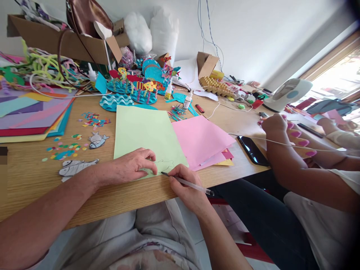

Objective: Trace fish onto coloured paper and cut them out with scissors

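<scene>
A light green sheet of paper [143, 131] lies at the table's front edge. Over its lower part rests my left hand [136, 163], fingers bent and apart, their tips touching the paper beside a thin drawn outline [167, 164]. My right hand [185, 183] is closed around a clear pen [194, 185], whose dark tip meets the sheet near the outline. Part of the drawing is hidden under my left fingers. Left of the sheet lie a grey fish cut-out [98, 140] and striped paper fish [75, 168], the latter partly covered by my left forearm.
Pink paper [204, 140] and a phone [253, 150] lie to the right, near a co-worker's arm [292, 157]. Coloured sheets [30, 112] and confetti [66, 150] are on the left. Glue bottles [187, 100], blue paper crafts [116, 102] and a cardboard box [59, 41] stand behind.
</scene>
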